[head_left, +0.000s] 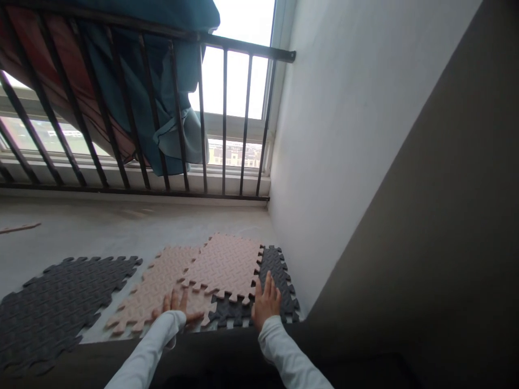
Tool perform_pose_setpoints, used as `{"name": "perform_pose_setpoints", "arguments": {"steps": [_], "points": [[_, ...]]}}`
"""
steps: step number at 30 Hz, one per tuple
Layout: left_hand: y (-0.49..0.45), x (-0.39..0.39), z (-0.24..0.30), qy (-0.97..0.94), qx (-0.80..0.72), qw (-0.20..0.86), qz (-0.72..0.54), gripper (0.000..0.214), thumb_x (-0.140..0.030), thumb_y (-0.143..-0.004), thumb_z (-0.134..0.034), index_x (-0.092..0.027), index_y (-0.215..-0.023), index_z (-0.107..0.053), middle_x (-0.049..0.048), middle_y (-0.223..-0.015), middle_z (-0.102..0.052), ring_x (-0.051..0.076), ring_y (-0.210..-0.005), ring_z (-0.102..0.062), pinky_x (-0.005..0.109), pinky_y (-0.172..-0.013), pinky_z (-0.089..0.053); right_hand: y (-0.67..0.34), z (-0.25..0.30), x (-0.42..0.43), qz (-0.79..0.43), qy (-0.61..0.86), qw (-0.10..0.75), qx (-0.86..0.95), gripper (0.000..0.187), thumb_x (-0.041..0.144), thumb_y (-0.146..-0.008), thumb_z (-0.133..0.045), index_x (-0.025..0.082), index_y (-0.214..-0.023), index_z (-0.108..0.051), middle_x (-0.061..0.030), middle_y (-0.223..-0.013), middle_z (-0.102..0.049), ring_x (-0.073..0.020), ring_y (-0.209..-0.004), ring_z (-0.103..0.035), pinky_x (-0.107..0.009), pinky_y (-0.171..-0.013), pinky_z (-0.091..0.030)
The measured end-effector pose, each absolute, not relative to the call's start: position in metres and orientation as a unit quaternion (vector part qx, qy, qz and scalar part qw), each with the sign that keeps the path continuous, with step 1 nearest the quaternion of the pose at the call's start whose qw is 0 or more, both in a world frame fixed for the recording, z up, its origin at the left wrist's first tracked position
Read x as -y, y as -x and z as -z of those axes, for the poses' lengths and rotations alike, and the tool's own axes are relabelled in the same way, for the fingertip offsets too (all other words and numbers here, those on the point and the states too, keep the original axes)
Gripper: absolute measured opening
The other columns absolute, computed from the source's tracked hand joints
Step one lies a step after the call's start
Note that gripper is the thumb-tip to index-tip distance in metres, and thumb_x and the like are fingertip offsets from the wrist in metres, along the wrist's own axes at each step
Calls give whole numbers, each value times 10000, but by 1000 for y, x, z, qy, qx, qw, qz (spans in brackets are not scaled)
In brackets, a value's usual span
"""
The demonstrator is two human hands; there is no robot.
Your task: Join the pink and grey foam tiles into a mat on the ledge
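Interlocking foam floor tiles with a raised pattern lie on a concrete floor. My left hand (pixel 175 305) rests flat on a pale pink foam tile (pixel 152 292), fingers spread. Beside that tile, and joined to it along a jigsaw edge, lies a second pink tile (pixel 223 267). My right hand (pixel 266 302) rests on a dark grey foam tile (pixel 275 275), next to the second pink tile's lower right corner. Another dark grey tile (pixel 60 308) lies to the left. Neither hand grips anything.
A white wall (pixel 348 151) rises on the right. A black metal railing (pixel 223 113) runs ahead, with teal cloth (pixel 174 92) hanging over it before a bright window (pixel 239 86). A thin wooden strip (pixel 18 228) lies on the far left floor. A dark ledge (pixel 211 351) crosses the bottom.
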State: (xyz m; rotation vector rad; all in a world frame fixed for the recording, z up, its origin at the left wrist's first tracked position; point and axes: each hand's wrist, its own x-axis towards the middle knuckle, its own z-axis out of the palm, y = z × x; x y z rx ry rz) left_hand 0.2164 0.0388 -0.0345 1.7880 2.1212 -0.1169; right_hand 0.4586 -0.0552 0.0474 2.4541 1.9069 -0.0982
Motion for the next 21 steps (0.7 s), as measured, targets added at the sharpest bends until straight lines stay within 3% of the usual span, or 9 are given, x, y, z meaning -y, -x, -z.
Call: {"name": "perform_pose_setpoints", "arguments": {"steps": [5, 9, 12, 14, 18, 21], "points": [[-217, -32, 38, -630, -755, 174, 54, 1046, -697, -436, -489, -239, -1335, -215, 74, -1447, -21, 331, -1293, 70, 617, -954, -112, -410, -41, 42, 108, -704, -25, -702, 594, 437, -726, -462, 330, -1281, -279, -77, -1412, -209, -306, -1233, -268, -462, -929, -285], [-219, -28, 43, -640, -751, 161, 14, 1016, -715, -420, -472, -291, -1316, -251, 57, -1448, -49, 337, -1289, 91, 637, -946, -72, -386, -28, 20, 107, -676, 3, -730, 484, 458, -752, -429, 394, -1224, -343, -37, -1371, -309, -328, -1191, -318, -468, -858, -323], [-220, -30, 37, -628, -757, 170, 57, 1021, -711, -407, -494, -313, -1313, -246, 42, -1449, -47, 342, -1287, 93, 635, -948, -85, -381, -20, 2, 77, -673, 12, -736, 333, 417, -803, -351, 363, -1097, -499, -64, -1270, -432, -307, -1098, -411, -431, -800, -350], [-220, -31, 30, -626, -753, 176, 98, 1000, -711, -442, -480, -312, -1321, -221, 36, -1450, -30, 339, -1291, 70, 620, -956, -97, -383, -17, -9, 52, -670, 5, -741, 338, 369, -834, -282, 330, -1027, -557, -87, -1188, -490, -283, -1038, -452, -410, -777, -360], [-220, -32, 24, -633, -741, 176, 139, 989, -749, -460, -439, -319, -1320, -207, 34, -1448, -19, 328, -1296, 29, 589, -975, -79, -401, -17, -33, 25, -672, 12, -740, 364, 251, -842, -255, 275, -1001, -582, -109, -1092, -532, -248, -984, -479, -367, -748, -381], [-218, -31, 32, -638, -743, 167, 115, 999, -758, -449, -439, -317, -1317, -217, 42, -1446, -10, 332, -1296, 42, 632, -941, -99, -423, -20, -53, 14, -687, 18, -726, 348, 213, -833, -282, 241, -973, -600, -103, -1031, -554, -239, -959, -489, -339, -725, -397]]}}
